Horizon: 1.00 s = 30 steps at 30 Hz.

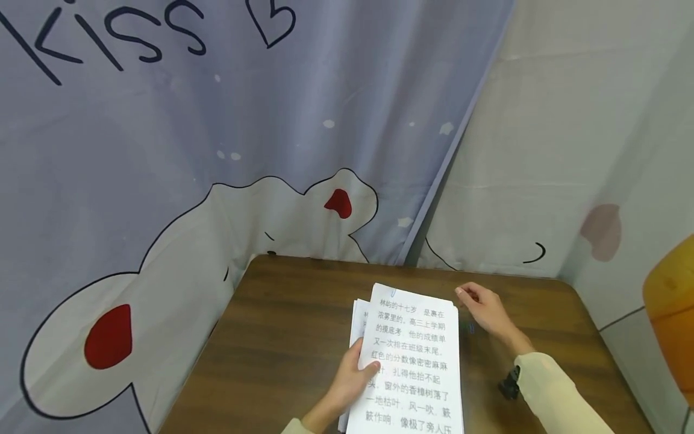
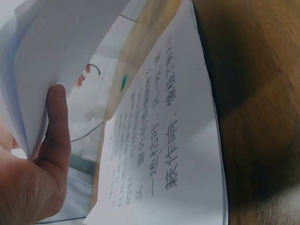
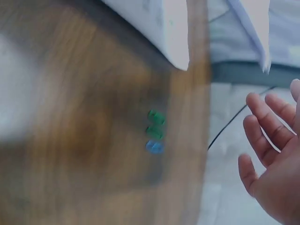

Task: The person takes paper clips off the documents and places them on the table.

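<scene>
My left hand (image 1: 347,377) grips a bundle of white printed sheets (image 1: 412,361) by its left edge, thumb on the front page. A blue paper clip (image 1: 393,293) shows at the bundle's top edge. Beneath it, a second stack of printed sheets (image 2: 164,117) lies on the table, mostly hidden from the head view. My right hand (image 1: 485,307) hovers by the bundle's top right corner. In the right wrist view its fingers (image 3: 262,140) are loosely bent, apart from the paper, with nothing in them.
Two green paper clips (image 3: 155,124) and a blue paper clip (image 3: 154,146) lie in a row on the brown wooden table (image 1: 282,319), to the right of the sheets. A printed curtain (image 1: 303,120) hangs behind the table's far edge.
</scene>
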Tool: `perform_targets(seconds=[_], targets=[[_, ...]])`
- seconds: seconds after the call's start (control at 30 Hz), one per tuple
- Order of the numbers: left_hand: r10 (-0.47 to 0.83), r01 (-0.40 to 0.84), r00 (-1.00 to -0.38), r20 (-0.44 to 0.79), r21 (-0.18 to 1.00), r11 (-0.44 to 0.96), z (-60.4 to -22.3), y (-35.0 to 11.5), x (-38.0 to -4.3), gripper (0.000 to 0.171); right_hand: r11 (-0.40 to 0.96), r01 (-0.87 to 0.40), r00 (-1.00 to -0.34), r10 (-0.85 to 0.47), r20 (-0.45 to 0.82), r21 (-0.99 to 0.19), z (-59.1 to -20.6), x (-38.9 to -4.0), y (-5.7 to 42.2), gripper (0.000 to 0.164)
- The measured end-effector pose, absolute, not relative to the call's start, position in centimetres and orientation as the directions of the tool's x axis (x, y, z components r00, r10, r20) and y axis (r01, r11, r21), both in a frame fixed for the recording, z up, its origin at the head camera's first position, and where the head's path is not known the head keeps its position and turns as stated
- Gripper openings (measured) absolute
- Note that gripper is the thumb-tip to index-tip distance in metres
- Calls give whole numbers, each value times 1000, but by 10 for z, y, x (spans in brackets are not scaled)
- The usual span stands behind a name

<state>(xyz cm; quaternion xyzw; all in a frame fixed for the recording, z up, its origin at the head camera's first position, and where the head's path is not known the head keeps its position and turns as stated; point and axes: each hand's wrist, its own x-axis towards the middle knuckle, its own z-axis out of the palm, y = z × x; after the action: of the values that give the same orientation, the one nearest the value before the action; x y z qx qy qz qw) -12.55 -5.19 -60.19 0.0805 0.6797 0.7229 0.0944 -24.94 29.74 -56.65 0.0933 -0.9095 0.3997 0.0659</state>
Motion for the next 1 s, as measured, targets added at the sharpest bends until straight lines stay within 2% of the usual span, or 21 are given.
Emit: perform_targets(seconds=[0.2,0.4,0.67,1.0], targets=[[240,-43,-970,-27,997,-59,-601,-44,-126,55,712,-291,-953,-157,259,-639,-553,-256,267,31],[248,-39,-968,-26,998,-46,-602,-36,-127,55,686,-351,-931,-186,313,-637,-544,-256,241,20],[259,-36,-966,-22,998,-52,-605,-31,-126,58,672,-399,-916,-271,295,-623,-541,-253,211,30],[274,-43,-961,-20,996,-78,-603,-31,-126,56,640,-359,-933,-270,238,-679,-532,-253,194,19]])
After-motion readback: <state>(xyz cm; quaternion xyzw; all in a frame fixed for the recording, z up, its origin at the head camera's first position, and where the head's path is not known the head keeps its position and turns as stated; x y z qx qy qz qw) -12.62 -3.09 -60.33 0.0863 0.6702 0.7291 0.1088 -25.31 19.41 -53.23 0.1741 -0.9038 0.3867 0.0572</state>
